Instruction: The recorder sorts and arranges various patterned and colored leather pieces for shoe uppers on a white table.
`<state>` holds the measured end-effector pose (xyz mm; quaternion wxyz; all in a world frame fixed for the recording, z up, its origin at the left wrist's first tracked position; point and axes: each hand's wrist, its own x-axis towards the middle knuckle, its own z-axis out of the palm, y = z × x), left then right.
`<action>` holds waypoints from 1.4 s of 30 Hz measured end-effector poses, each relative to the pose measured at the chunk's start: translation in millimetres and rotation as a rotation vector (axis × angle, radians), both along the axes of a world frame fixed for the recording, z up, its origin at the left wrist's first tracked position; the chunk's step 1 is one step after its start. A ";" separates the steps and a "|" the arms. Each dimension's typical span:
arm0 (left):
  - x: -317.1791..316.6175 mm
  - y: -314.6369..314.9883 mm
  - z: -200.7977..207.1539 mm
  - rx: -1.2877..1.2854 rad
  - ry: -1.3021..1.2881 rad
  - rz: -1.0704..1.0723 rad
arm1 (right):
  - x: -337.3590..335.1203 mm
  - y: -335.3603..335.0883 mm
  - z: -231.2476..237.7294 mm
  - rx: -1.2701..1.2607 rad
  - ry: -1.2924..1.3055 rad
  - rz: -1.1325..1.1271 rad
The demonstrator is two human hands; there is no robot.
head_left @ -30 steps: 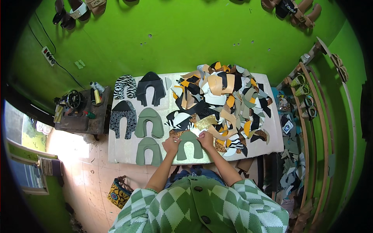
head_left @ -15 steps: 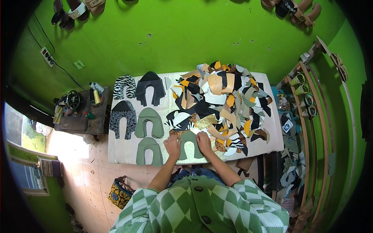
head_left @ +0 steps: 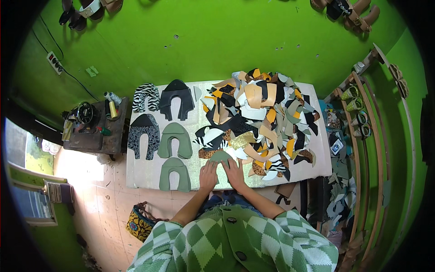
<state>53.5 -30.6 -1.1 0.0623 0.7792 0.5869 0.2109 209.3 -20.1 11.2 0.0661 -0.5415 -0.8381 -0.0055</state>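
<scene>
A grey-green U-shaped shoe upper piece (head_left: 220, 157) lies at the table's near edge, its rounded top pointing away from me. My left hand (head_left: 209, 176) rests on its left leg with the fingers stretched forward. Over the right leg lies my right hand (head_left: 234, 174), fingers also extended and lying flat. Both hands hide most of the legs. To the left are two more green uppers (head_left: 174, 141) (head_left: 182, 174), a black one (head_left: 171, 100), a zebra-striped one (head_left: 146, 97) and a dark patterned one (head_left: 136, 133).
A large heap of mixed leather offcuts (head_left: 253, 118) covers the table's right half. A sewing machine (head_left: 85, 113) with thread cones (head_left: 113, 109) stands at the left. A wooden rack (head_left: 369, 136) with sandals is on the right, and a patterned bag (head_left: 139, 223) sits on the floor.
Both hands have come inward from the piece's sides and now lie over its legs, fingers extended. The view has shifted slightly.
</scene>
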 end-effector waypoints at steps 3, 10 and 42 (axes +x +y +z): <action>2.0 0.9 3.5 -0.033 0.027 -0.022 | -1.3 0.2 -1.7 -0.057 -0.016 -0.004; 4.7 5.3 5.0 -0.048 0.057 -0.047 | -7.3 -0.5 -11.2 0.031 -0.130 0.034; 14.5 -9.3 6.7 -0.195 0.092 0.060 | 7.8 -9.8 -7.6 -0.086 -0.119 -0.034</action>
